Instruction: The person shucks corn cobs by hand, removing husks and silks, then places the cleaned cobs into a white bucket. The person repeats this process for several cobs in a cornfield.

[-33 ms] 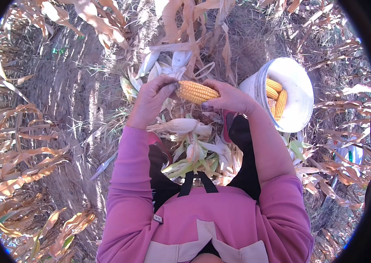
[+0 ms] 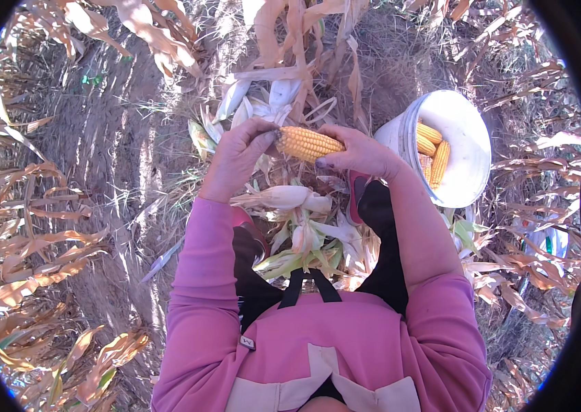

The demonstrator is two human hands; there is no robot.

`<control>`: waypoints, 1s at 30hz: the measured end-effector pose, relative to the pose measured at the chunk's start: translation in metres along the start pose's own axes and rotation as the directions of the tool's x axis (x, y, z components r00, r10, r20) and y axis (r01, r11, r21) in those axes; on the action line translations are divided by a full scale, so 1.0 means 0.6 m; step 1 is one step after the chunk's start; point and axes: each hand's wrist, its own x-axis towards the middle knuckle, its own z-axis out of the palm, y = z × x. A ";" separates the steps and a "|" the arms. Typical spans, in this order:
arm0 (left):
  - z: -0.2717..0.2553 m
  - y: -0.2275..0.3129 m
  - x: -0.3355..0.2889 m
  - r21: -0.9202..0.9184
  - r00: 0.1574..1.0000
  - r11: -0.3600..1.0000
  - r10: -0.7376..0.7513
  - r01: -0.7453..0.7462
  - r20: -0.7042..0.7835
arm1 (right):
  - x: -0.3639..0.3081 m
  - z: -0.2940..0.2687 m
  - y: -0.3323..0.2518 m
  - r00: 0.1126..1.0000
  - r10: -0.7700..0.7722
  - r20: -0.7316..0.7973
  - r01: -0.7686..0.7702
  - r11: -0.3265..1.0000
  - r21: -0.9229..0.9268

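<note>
A bare yellow ear of corn (image 2: 307, 144) is held crosswise between my hands, above the ground between my feet. My left hand (image 2: 243, 147) pinches its left tip with thumb and fingers. Around the right end, my right hand (image 2: 359, 152) is closed, thumb on the near side. Below the ear lie a pale ear in its husk (image 2: 283, 198) and a heap of loose husks (image 2: 311, 240). More whitish husks (image 2: 280, 96) lie just beyond my hands.
At the right, a white bucket (image 2: 469, 151) leans with its mouth toward me, several husked yellow ears (image 2: 440, 165) inside. Dry corn stalks and leaves (image 2: 43, 275) line both sides. A dry leafy stalk (image 2: 294, 41) stands ahead. My shoes (image 2: 355, 196) flank the husks.
</note>
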 end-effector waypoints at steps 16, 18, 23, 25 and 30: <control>0.016 -0.003 -0.002 0.613 0.970 0.776 0.234 -0.148 -0.062 | -0.001 0.011 -0.002 0.998 -0.028 -0.063 0.030 0.999 0.031; 0.017 -0.004 0.002 0.554 0.975 0.824 0.204 -0.119 -0.094 | 0.001 0.014 0.006 0.995 -0.057 -0.087 0.059 0.998 0.020; 0.007 -0.033 0.010 0.306 0.990 0.949 0.109 -0.076 -0.092 | 0.003 0.010 0.003 0.995 -0.079 -0.062 0.075 0.995 -0.064; 0.009 -0.039 0.008 -0.076 0.992 0.997 -0.043 0.034 -0.117 | 0.001 0.011 0.000 0.988 -0.127 -0.083 0.121 0.990 -0.077; 0.024 -0.035 0.009 -0.395 0.967 0.908 -0.212 0.141 -0.141 | 0.002 0.007 0.005 0.992 -0.123 -0.040 0.124 0.991 0.042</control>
